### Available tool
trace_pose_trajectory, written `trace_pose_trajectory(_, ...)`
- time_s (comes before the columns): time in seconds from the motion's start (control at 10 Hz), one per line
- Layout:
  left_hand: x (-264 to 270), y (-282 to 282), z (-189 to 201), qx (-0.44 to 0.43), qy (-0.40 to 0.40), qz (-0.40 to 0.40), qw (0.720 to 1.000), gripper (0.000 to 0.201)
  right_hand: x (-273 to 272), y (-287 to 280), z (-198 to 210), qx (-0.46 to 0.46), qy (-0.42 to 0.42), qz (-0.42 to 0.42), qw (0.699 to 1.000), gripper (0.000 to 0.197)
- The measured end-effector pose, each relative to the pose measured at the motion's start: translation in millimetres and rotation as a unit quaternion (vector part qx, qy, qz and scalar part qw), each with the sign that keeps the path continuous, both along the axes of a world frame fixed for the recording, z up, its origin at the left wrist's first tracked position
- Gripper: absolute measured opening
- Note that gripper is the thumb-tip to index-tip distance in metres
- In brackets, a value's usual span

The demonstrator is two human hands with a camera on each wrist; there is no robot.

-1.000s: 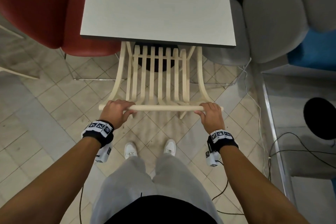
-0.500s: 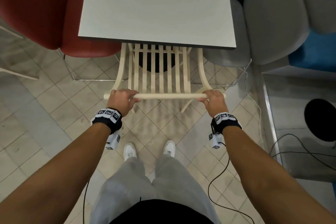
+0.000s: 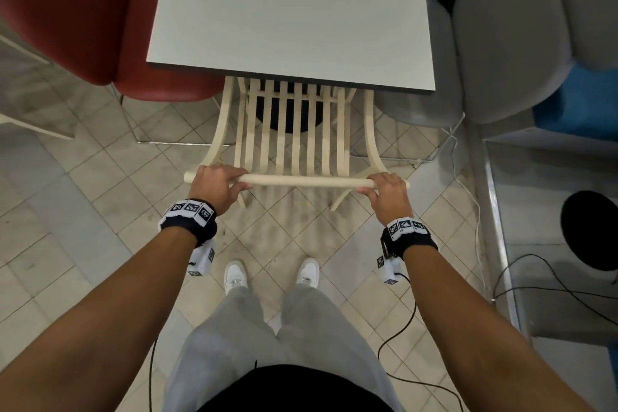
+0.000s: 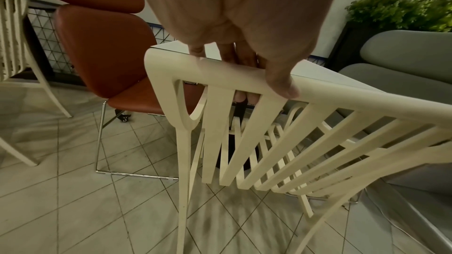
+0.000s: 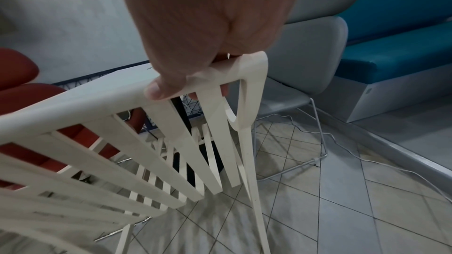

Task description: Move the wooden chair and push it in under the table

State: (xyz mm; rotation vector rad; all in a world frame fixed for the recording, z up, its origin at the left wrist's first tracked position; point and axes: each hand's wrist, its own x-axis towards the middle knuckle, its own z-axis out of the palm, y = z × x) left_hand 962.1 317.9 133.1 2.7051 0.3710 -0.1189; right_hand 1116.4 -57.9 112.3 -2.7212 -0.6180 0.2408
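The cream slatted wooden chair (image 3: 294,130) stands with its seat hidden under the front edge of the pale grey table (image 3: 291,20); its back slats and top rail (image 3: 301,180) stick out toward me. My left hand (image 3: 214,186) grips the rail's left end, fingers curled over it and thumb on the near face (image 4: 281,82). My right hand (image 3: 384,192) grips the right end (image 5: 171,88) the same way. The chair's rear legs (image 4: 183,190) reach down to the tiled floor.
A red padded chair (image 3: 83,17) stands left of the table, a grey one (image 3: 501,37) right, with a blue bench (image 3: 578,100) beyond. White and black cables (image 3: 468,177) trail along a raised floor edge at right. The table's black pedestal base (image 3: 287,117) sits behind the slats.
Both hands have pushed the chair forward, away from me. More of the seat and slats has gone under the table's front edge. The grip on the rail is unchanged.
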Motion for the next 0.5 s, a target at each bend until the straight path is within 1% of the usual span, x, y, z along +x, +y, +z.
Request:
trace_pose_trajectory(0.1,-4,-6,0,0.010,0.008,0.001,1.000,0.035,-3,-4,4,0.016,0.001,-0.005,1.000,0.066)
trace_pose_trajectory(0.2,-5,-4,-1,-0.013,0.002,0.001,1.000,0.036,-4,-5,5,0.017,0.015,-0.001,1.000,0.065)
trace_pose_trajectory(0.3,-6,-4,6,-0.052,-0.009,0.026,0.998,0.041,-3,-1,5,0.029,0.036,-0.031,0.998,0.047)
trace_pose_trajectory(0.4,-27,-13,7,-0.063,-0.055,0.075,0.994,0.049,-17,-6,17,0.098,0.002,-0.063,0.993,0.036)
trace_pose_trajectory(0.5,-66,-21,5,-0.042,-0.074,0.164,0.983,0.046,-48,-12,19,0.125,-0.057,-0.109,0.984,0.018)
